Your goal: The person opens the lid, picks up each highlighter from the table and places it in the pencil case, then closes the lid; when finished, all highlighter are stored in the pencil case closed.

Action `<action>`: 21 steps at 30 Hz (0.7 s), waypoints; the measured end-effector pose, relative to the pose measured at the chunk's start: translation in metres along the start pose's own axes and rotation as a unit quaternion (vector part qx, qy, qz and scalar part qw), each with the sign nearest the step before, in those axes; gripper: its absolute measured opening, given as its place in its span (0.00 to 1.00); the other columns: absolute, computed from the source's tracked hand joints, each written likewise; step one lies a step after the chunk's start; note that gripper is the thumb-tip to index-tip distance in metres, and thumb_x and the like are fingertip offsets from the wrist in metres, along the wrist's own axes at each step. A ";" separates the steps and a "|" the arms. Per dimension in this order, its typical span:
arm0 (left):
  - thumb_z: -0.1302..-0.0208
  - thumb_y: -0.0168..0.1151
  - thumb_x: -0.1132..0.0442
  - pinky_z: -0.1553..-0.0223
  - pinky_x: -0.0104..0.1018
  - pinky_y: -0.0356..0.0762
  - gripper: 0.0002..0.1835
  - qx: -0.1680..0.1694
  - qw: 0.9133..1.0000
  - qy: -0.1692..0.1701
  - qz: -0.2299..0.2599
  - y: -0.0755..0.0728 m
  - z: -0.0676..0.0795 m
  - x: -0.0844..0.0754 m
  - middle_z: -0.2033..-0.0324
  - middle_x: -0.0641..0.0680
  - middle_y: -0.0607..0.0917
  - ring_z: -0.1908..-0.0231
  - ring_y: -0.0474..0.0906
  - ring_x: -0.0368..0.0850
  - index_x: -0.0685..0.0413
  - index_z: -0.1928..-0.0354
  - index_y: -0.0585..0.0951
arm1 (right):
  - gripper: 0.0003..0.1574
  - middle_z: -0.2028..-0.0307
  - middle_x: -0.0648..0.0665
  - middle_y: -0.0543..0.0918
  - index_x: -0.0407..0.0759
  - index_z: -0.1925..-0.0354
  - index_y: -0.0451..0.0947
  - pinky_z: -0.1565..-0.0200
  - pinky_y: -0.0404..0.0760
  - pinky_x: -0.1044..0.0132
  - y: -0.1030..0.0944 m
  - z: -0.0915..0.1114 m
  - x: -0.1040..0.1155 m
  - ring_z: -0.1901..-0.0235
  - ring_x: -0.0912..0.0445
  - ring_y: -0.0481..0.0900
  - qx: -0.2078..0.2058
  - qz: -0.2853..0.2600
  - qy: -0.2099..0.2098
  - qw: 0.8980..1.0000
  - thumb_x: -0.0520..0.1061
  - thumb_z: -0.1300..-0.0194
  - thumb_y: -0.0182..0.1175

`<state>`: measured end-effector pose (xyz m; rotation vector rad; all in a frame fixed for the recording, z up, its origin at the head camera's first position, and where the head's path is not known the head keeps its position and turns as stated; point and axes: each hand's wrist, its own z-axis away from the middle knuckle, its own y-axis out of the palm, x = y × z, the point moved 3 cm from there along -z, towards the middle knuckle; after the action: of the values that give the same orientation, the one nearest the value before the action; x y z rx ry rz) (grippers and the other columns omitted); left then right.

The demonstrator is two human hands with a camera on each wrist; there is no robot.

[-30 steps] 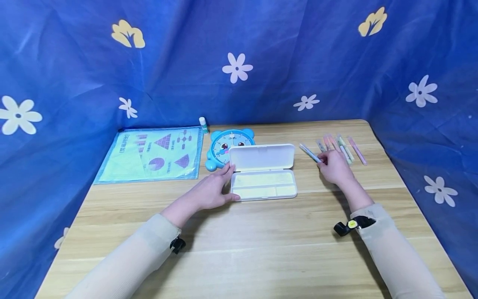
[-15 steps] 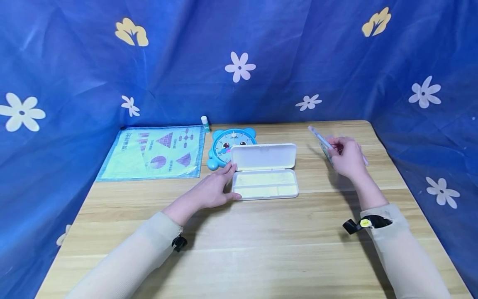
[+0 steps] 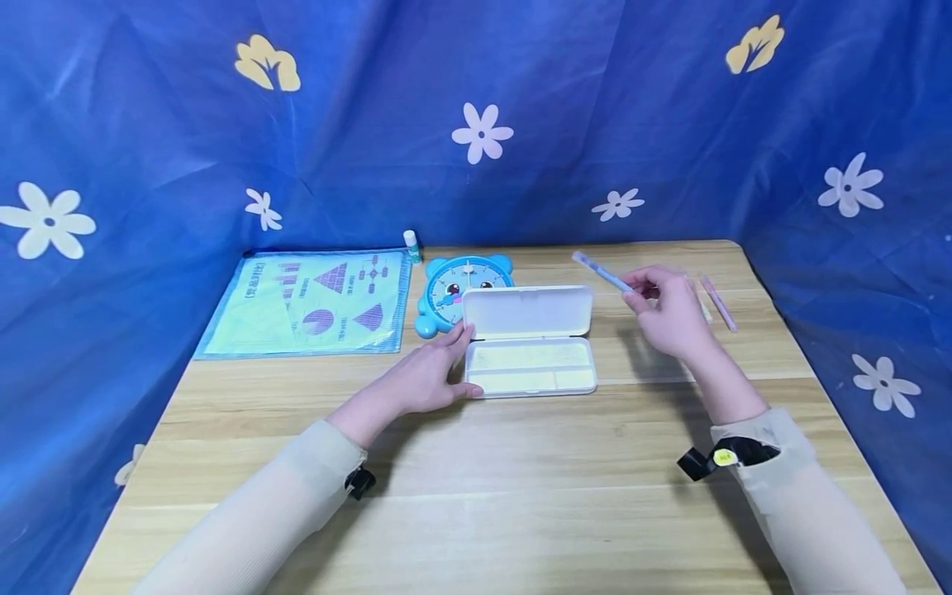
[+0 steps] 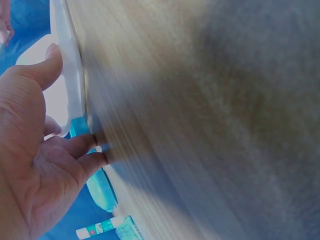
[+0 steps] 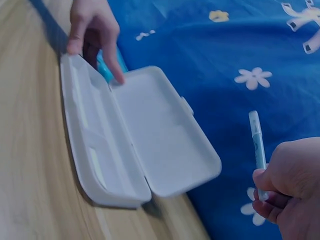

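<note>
A white pencil case [image 3: 531,378] lies with its lid raised in the middle of the table; its compartments show nothing inside. My left hand [image 3: 431,376] holds the case's left end, thumb on the front rim and a finger at the lid's corner. In the right wrist view that left hand [image 5: 97,27] straddles the end of the case. To the right of the case, above the table, my right hand [image 3: 664,314] pinches a slim blue pen [image 3: 606,274] with a clear cap. The capped end of the pen [image 5: 257,145] points away from the fingers.
Behind the right hand lie a pink pen [image 3: 718,303] and a pale one, partly hidden. A blue toy clock [image 3: 439,302] stands behind the case. A glue stick [image 3: 412,247] and a blue-edged document pouch [image 3: 305,306] are further left. A blue curtain borders the table.
My right hand has lifted the blue pen off the table among the other pens and brought it left towards the case. My left hand stays on the case.
</note>
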<state>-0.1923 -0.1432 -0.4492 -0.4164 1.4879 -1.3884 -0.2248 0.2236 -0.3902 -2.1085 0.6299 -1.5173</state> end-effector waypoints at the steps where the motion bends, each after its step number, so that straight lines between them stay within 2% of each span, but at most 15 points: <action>1: 0.34 0.71 0.35 0.24 0.56 0.58 0.59 0.000 1.000 0.000 0.000 0.000 0.000 0.000 0.18 0.63 0.50 0.22 0.56 0.65 0.57 0.15 0.51 | 0.11 0.63 0.36 0.82 0.29 0.50 0.85 0.55 0.75 0.65 0.003 0.000 0.003 0.60 0.48 0.77 0.004 -0.001 -0.008 1.000 0.27 0.29 0.63; 6: 0.35 0.72 0.36 0.24 0.56 0.58 0.59 0.000 1.000 0.000 0.003 0.000 0.000 0.000 0.18 0.64 0.50 0.22 0.56 0.66 0.57 0.15 0.50 | 0.10 0.65 0.39 0.84 0.31 0.53 0.87 0.54 0.77 0.56 0.019 0.000 0.012 0.60 0.48 0.79 0.030 -0.008 -0.048 0.998 0.27 0.31 0.64; 10: 0.35 0.72 0.35 0.24 0.56 0.58 0.60 0.000 1.000 -0.002 0.002 0.000 0.001 0.000 0.18 0.63 0.49 0.22 0.55 0.65 0.57 0.15 0.50 | 0.10 0.62 0.39 0.86 0.31 0.53 0.87 0.54 0.81 0.50 0.032 0.001 0.018 0.60 0.47 0.82 0.052 -0.012 -0.069 0.996 0.27 0.32 0.66; 21: 0.35 0.72 0.35 0.24 0.55 0.58 0.60 0.001 1.000 -0.005 0.001 -0.001 0.001 -0.001 0.18 0.63 0.49 0.22 0.56 0.65 0.57 0.15 0.50 | 0.09 0.59 0.44 0.88 0.36 0.54 0.89 0.59 0.83 0.53 0.065 0.006 0.026 0.61 0.50 0.85 0.111 -0.009 -0.098 0.989 0.30 0.31 0.68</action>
<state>-0.1914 -0.1433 -0.4480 -0.4200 1.4775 -1.3850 -0.2182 0.1569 -0.4119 -2.0614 0.3541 -1.3008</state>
